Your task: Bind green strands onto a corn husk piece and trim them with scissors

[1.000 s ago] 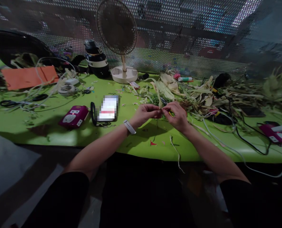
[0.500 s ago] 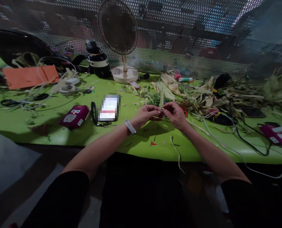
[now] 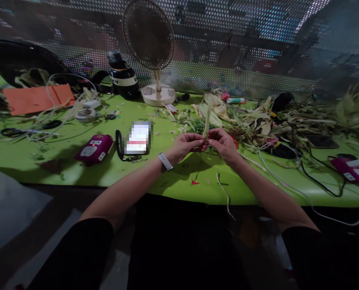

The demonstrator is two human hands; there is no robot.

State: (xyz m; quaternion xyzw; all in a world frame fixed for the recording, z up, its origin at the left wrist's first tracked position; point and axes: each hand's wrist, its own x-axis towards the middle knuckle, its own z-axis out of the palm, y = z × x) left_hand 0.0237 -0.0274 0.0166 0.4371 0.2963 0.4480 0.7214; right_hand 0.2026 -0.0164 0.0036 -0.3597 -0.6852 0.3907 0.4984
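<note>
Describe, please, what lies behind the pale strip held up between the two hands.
Behind the pale strip lie green sprigs and dry husks; whatever it directly covers cannot be seen.

Strip [image 3: 207,119]: fibrous, husk-like, matt. Husks [image 3: 265,125]: dry, papery, rough. Table [image 3: 173,185]: smooth covering, slight sheen. Screen [image 3: 203,72]: perforated, apparently metal, reflective. Orange sheet [image 3: 40,100]: paper-like, matt. Socket block [image 3: 95,151]: smooth plastic, low gloss. Fan base [image 3: 158,96]: smooth plastic. Left sleeve [image 3: 76,245]: matt cloth.

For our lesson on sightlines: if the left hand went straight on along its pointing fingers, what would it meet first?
Beyond the pale, narrow plant strip at its fingertips, the left hand would probably first meet the bare right hand; depth is unclear.
</note>
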